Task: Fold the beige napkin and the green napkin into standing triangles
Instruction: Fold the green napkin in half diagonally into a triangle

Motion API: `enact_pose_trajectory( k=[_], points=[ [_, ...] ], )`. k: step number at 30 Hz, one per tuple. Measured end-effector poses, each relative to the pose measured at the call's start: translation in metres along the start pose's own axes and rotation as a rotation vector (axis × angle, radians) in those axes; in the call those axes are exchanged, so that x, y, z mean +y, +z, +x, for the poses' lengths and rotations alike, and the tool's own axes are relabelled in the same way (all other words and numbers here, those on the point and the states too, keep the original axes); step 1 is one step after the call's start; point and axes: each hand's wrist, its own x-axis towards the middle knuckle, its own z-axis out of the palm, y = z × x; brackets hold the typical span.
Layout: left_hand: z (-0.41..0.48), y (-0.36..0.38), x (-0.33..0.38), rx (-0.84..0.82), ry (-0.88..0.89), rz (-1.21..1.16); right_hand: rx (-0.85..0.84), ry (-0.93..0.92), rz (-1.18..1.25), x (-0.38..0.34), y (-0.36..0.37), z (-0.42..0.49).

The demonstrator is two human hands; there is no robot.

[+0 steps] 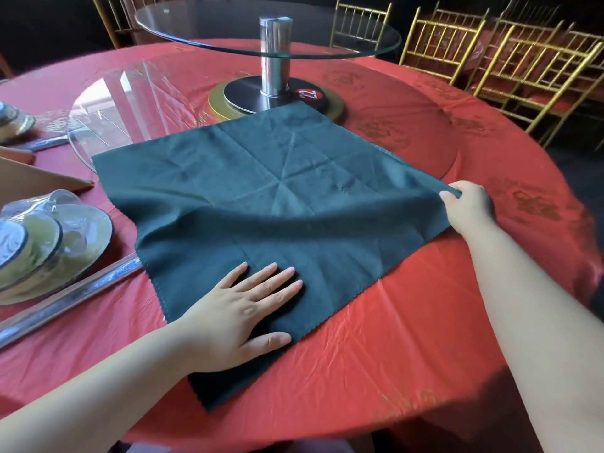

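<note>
The green napkin (261, 197) lies spread open as a diamond on the red tablecloth (376, 338), with old fold creases crossing its middle. My left hand (248, 308) presses flat on its near corner, fingers straight and spread. My right hand (467, 207) pinches the napkin's right corner and lifts it slightly off the cloth. The beige napkin (36, 181) shows at the left edge as a folded triangle, partly cut off by the frame.
Stacked plastic-wrapped dishes (45, 237) and wrapped chopsticks (65, 302) lie at the left. A glass turntable (268, 27) on a metal post (274, 60) stands behind the napkin. Gold chairs (510, 60) are stacked at the back right.
</note>
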Motion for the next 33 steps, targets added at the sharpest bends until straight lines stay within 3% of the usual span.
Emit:
enact_pose_trajectory(
  k=[6,13,17,20,23,28,33],
  points=[
    [0.017,-0.009,-0.007,-0.044,0.136,0.036,0.091,0.085,-0.019,0.022,-0.047,-0.023],
    [0.021,-0.014,-0.022,-0.079,0.281,0.105,-0.025,0.273,-0.040,0.061,-0.089,-0.069],
    [0.005,-0.014,-0.024,-0.089,0.278,0.081,-0.189,0.273,0.111,0.073,-0.099,-0.094],
    [-0.011,-0.013,-0.031,-0.019,0.235,0.030,-0.278,0.196,0.123,0.065,-0.101,-0.108],
    [-0.020,-0.012,-0.032,0.164,0.174,0.054,-0.364,0.110,0.199,0.050,-0.104,-0.119],
    [-0.003,-0.016,0.019,0.284,0.004,0.046,-0.228,-0.057,0.294,0.021,-0.112,-0.127],
    [0.020,-0.007,0.069,0.276,-0.085,-0.024,-0.075,0.039,0.532,-0.006,-0.117,-0.116]
  ],
)
